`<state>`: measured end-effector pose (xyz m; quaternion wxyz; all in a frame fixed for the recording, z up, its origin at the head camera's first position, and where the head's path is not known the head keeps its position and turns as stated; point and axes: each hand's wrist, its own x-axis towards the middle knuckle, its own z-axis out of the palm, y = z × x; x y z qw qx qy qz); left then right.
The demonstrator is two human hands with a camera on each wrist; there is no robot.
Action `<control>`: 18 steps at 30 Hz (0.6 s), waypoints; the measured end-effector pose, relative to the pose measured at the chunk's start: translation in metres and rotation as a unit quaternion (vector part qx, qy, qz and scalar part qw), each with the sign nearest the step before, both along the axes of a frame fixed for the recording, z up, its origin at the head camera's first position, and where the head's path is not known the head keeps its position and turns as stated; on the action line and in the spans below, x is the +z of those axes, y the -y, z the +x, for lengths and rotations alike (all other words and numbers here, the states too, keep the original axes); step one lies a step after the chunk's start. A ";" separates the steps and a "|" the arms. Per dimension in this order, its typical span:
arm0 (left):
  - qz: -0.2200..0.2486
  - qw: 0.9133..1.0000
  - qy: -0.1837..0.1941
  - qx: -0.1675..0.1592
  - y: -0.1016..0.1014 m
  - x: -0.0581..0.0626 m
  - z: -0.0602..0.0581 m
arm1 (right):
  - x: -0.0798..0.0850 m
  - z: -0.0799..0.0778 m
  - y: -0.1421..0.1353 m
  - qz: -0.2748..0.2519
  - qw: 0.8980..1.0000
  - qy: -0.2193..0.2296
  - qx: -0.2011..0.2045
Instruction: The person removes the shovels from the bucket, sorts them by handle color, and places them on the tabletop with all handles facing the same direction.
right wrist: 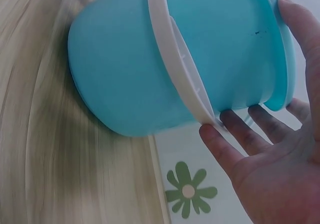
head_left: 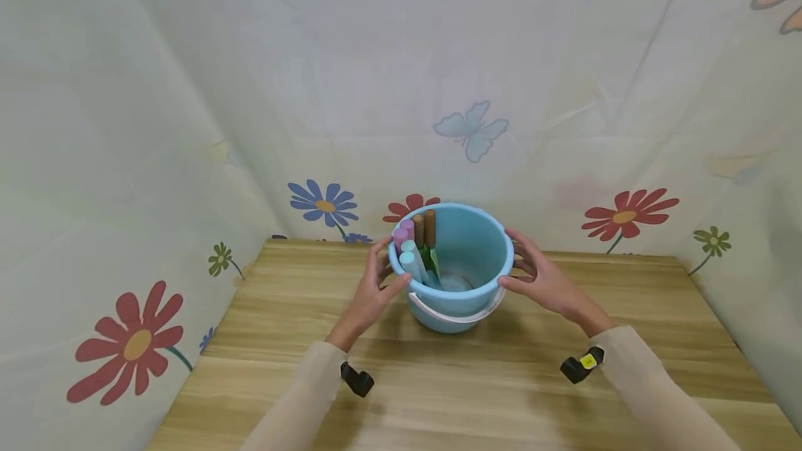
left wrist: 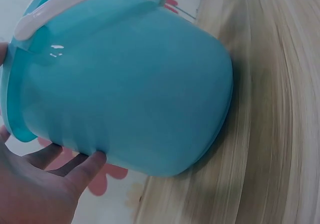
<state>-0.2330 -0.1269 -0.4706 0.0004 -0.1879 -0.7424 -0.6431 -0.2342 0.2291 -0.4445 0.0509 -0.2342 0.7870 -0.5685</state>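
A light-blue bucket (head_left: 457, 305) stands upright on the wooden table, its white handle (head_left: 441, 314) folded down at the front. Inside, along its left wall, lean several stick-like pieces: pale blue ones (head_left: 411, 261), purple ones (head_left: 401, 238) and brown ones (head_left: 429, 228) with green lower parts. My left hand (head_left: 374, 284) holds the bucket's left side, thumb at the rim and fingers against the wall. On the opposite side my right hand (head_left: 540, 277) holds it too, thumb on the rim, fingertips touching the wall (right wrist: 225, 74) close to the handle.
The wooden table (head_left: 282, 312) meets a pale curtain (head_left: 363, 89) printed with flowers and a butterfly, which rises close behind the bucket and along both sides. A small black camera sits on each wrist.
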 end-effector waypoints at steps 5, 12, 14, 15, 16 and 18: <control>0.007 1.000 -0.004 0.015 0.014 -0.003 0.000 | 0.000 -0.006 0.016 -0.004 1.000 0.004 0.007; 0.006 0.999 -0.005 0.036 0.036 -0.003 0.000 | -0.001 -0.016 0.039 -0.009 1.000 0.009 0.022; 0.008 0.999 -0.008 0.040 0.043 -0.003 0.000 | -0.002 -0.019 0.047 -0.008 1.000 0.010 0.023; 0.007 0.999 -0.008 0.043 0.046 -0.003 0.000 | -0.002 -0.020 0.051 -0.006 1.000 0.010 0.024; 0.005 0.999 -0.009 0.046 0.050 -0.003 0.000 | -0.002 -0.022 0.054 -0.006 1.000 0.011 0.024; 0.008 0.999 -0.007 0.049 0.057 -0.003 0.001 | -0.002 -0.025 0.062 -0.006 1.000 0.015 0.025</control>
